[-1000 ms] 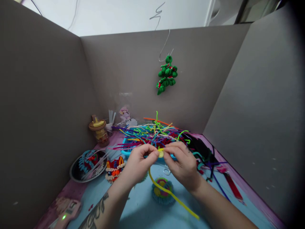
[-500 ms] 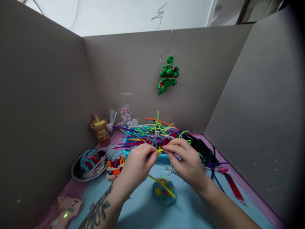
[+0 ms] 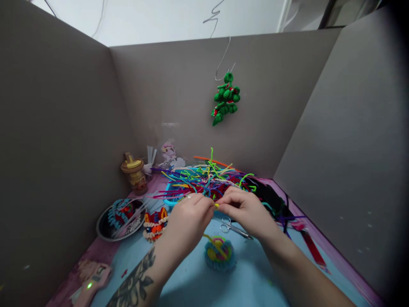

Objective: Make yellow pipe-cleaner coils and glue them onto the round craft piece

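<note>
Between the fingertips of my left hand (image 3: 194,217) and my right hand (image 3: 244,209) is a small end of a yellow pipe cleaner (image 3: 217,205). Both hands are closed in a pinch on it, almost touching each other. A yellow length hangs below my left hand over a round fuzzy piece (image 3: 220,263), light blue with yellow, pink and green in its middle, which stands on the blue mat. Scissors (image 3: 236,230) lie just under my right hand. My fingers hide most of the held part.
A blue basket (image 3: 169,204) heaped with pipe cleaners stands behind my hands. To the left are a metal bowl (image 3: 101,232), an orange beaded piece (image 3: 155,226), a lidded cup (image 3: 136,177) and a pink glue gun (image 3: 94,281). A green ornament (image 3: 226,99) hangs from a wire ahead.
My left hand has rolled over, its back now facing up, and less yellow shows between the fingers. The hanging yellow length has swung in closer. My right hand has shifted slightly, uncovering more of the scissors.
</note>
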Demonstrator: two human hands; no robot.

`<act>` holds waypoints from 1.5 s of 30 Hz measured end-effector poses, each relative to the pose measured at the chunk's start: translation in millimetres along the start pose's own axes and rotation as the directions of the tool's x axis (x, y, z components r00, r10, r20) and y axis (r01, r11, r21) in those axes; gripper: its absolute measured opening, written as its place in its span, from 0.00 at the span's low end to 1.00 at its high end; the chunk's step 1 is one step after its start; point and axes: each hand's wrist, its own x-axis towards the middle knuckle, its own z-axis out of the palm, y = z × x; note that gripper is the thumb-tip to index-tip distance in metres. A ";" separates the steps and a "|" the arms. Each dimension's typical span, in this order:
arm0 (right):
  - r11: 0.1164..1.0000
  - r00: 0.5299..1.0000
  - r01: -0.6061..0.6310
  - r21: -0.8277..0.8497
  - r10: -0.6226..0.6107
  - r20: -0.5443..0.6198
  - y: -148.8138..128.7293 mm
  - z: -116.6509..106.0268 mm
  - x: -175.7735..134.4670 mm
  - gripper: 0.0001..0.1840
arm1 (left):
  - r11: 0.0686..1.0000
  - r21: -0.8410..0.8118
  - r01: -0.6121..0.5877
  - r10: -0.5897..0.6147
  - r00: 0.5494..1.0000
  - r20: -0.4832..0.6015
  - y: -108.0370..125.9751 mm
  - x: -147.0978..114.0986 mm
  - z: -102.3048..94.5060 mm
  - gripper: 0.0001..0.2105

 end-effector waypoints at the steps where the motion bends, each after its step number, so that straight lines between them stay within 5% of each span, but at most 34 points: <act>1: 1.000 1.000 -0.007 -0.012 0.007 -0.022 0.2 1.7 0.1 0.07 | 1.000 0.022 0.000 0.001 1.000 -0.028 0.4 -0.3 3.1 0.09; 9: 0.994 0.992 0.038 -0.104 -0.050 -0.114 0.3 5.2 3.5 0.08 | 0.956 -0.271 0.116 -0.133 0.990 -0.042 -1.6 1.5 7.7 0.08; 20: 0.955 0.988 0.120 -0.270 -0.142 -0.064 8.6 2.4 3.5 0.09 | 0.988 -0.128 0.092 -0.102 0.992 -0.078 -3.2 3.1 12.1 0.08; 24: 0.988 0.989 0.057 -0.147 -0.076 -0.127 7.4 1.5 6.3 0.09 | 0.989 -0.110 0.094 -0.105 0.990 -0.095 -1.2 0.3 16.2 0.08; 29: 0.995 0.979 -0.011 0.097 0.031 -0.201 5.9 7.9 5.7 0.07 | 0.934 -0.330 0.136 -0.191 0.972 -0.140 2.2 -0.7 23.5 0.05; 35: 0.884 0.966 -0.093 0.458 0.192 -0.174 9.7 25.0 -0.3 0.08 | 0.801 -0.547 0.243 -0.365 0.922 -0.126 6.2 3.0 25.3 0.06; 41: 0.975 0.974 -0.021 0.219 0.070 -0.216 1.2 17.5 -1.9 0.08 | 0.807 -0.544 0.230 -0.375 0.911 -0.171 1.6 3.5 21.5 0.06; 45: 0.978 0.976 -0.013 0.206 0.058 -0.211 -2.7 15.0 -2.3 0.08 | 0.790 -0.568 0.232 -0.367 0.921 -0.133 2.2 3.8 20.5 0.08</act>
